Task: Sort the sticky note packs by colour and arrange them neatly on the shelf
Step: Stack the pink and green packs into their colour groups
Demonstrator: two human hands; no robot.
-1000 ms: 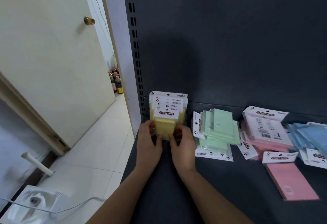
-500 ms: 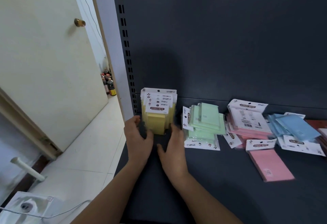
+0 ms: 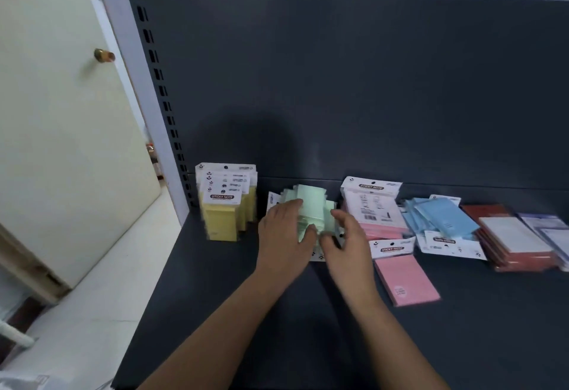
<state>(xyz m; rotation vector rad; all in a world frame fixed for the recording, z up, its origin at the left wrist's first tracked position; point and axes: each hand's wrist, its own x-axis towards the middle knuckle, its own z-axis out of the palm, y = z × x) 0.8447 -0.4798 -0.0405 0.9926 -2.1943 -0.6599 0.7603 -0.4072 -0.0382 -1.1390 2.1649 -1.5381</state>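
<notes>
Head view: the left hand (image 3: 284, 232) and right hand (image 3: 348, 241) curl their fingers round the blurred pile of pale green plastic-wrapped sticky note packs (image 3: 311, 201) lying between them on the dark grey metal shelf (image 3: 215, 297). The upright yellow sticky note packs (image 3: 226, 204) stand left of the left fingers.

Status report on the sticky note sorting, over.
Left hand and right hand both on the green packs, grip blurred. Yellow packs standing at left. Pink packs close on the right.
</notes>
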